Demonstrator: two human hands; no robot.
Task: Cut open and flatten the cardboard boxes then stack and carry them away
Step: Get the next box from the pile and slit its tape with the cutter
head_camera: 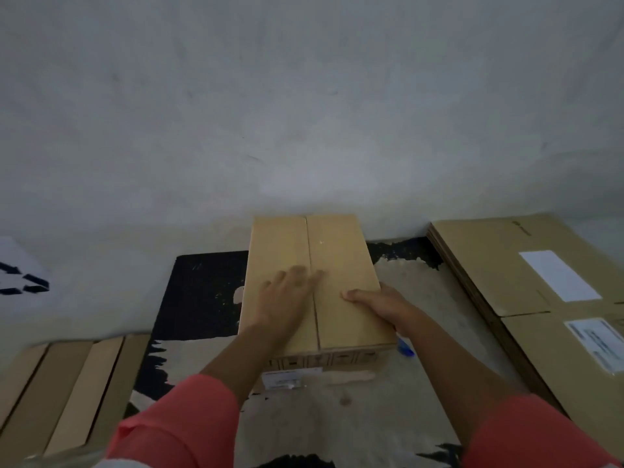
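Near left: tan cardboard pieces (50,393) lie side by side on the floor (354,417), with plain matte faces and dark gaps between them. The floor is rough concrete with patchy black paint.

Centre: closed box (341,251) standing on the floor. It is tan, corrugated and rectangular, long axis running near to far, far end close to the pale wall (304,96). The top seam (308,244) between the two flaps follows that same axis at mid-width. The near end face has printed marks and a white sticker.

Left hand (287,295) lies flat on the box top, fingers straight and spread, tips just reaching the seam. It presses and holds nothing.

Right hand (374,298) is at the right top edge, thumb on the top face, fingers wrapped down the side and out of sight. It reads as a clasp on that edge.

Judgement: flaps unopened, so cutting is not yet done. The seam sits under the left fingertips, so the left hand is nearer to it.

Just right of the box, under the right wrist: small blue object (405,346), too blurred to identify.

Far right: stack of flattened cardboard (489,265), smooth sheets with layered edges showing and white labels (560,275)
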